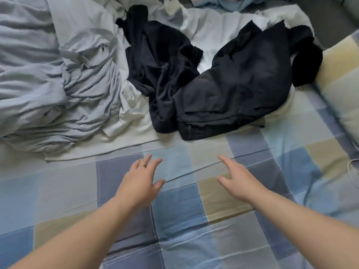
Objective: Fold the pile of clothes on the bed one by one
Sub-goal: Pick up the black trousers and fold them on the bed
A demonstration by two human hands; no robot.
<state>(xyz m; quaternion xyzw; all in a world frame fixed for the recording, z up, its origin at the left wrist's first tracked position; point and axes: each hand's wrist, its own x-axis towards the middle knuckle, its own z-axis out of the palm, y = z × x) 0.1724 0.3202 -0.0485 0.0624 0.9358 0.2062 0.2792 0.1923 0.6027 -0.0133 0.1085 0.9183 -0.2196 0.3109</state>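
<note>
A pile of crumpled clothes lies at the far side of the bed. Two black garments sit in the middle: a rumpled black top [161, 68] and a dark charcoal piece [239, 90] to its right. White garments [211, 33] lie under and behind them, and another white one [132, 121] spreads toward me. A bunched pale grey-blue cloth [48, 78] fills the left. My left hand [139, 183] and my right hand [237, 177] hover over the checked bedsheet [178, 210], fingers spread, holding nothing, a short way in front of the black garments.
A checked pillow or cushion [342, 78] lies along the right edge. More light blue fabric [225, 2] shows at the top. A thin white cable [352, 171] lies at the right edge of the sheet.
</note>
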